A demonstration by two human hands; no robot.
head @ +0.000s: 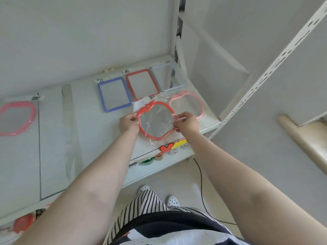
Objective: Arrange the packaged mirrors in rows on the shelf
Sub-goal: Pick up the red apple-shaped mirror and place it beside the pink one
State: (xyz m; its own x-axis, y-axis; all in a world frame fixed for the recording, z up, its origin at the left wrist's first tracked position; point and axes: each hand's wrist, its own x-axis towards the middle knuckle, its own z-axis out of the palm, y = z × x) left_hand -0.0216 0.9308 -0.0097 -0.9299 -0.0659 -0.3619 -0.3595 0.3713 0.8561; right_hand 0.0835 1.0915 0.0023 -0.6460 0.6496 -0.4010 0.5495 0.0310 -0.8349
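Note:
A red apple-shaped mirror [156, 121] in a clear plastic bag is held over the white shelf [99, 135], near its front right part. My left hand [128, 123] grips its left rim and my right hand [187, 122] grips its right rim. Right of it lies a light pink apple-shaped mirror [187, 103]. Behind these lie three rectangular mirrors in a row: blue [114, 94], red [142, 84] and pale blue-white [168, 77]. A bright pink apple-shaped mirror [17, 117] lies apart at the far left.
A white slotted upright [265, 73] stands at the shelf's right corner. A lower shelf [159, 165] holds small jars and coloured labels. A black cable [201, 184] runs over the floor by my feet. A beige roll [300, 138] lies at the right.

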